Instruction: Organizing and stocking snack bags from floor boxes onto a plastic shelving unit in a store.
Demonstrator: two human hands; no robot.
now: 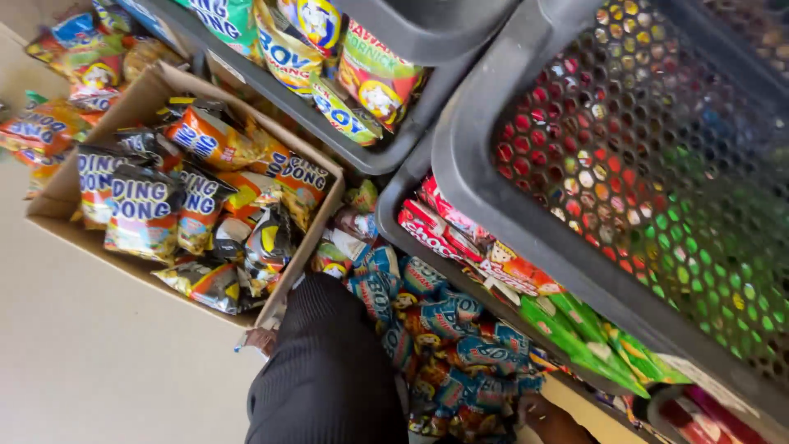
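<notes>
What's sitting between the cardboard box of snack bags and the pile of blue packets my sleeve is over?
In the head view, a few loose green and pink snack packets fill the gap between the cardboard box and the blue packets, beside the dark sleeve.

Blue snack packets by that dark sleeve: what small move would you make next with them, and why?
Probably draw the sleeve back a little to bring the hidden hand into view. The sleeve reaches in among the blue packets below the grey basket, and its hand cannot be seen. Another hand touches the pile's lower edge, beside the cardboard box of snack bags.
</notes>
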